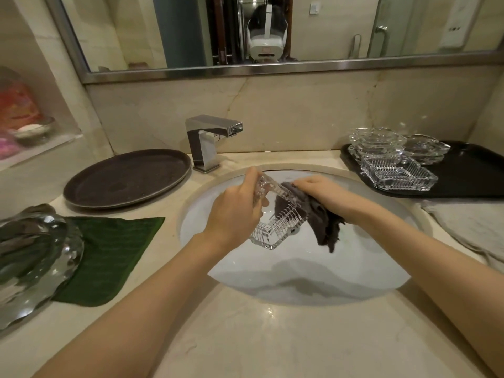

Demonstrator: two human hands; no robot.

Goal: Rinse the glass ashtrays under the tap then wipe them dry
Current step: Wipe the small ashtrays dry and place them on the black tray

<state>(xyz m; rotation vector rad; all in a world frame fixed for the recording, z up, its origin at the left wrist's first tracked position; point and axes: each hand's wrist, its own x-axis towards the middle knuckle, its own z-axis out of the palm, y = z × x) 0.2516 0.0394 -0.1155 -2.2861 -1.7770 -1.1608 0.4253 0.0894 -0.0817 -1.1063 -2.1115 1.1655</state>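
Over the white sink basin [354, 274], my left hand [234, 214] grips a square ribbed glass ashtray [275, 219] by its edge, tilted almost on its side. My right hand [316, 186] presses a dark grey cloth [324, 225] against the ashtray's inner face; the cloth hangs down to the right. The chrome tap [210, 140] stands behind the basin with no water running. Several more glass ashtrays [395, 165] lie stacked and side by side on a black tray [469, 175] at the right.
A round dark brown tray [128, 178] sits left of the tap. A green mat [109, 255] and a shiny silver dish [35, 257] lie at the left front. A pale folded towel [469, 227] rests at the right. A mirror hangs above the marble counter [272, 336].
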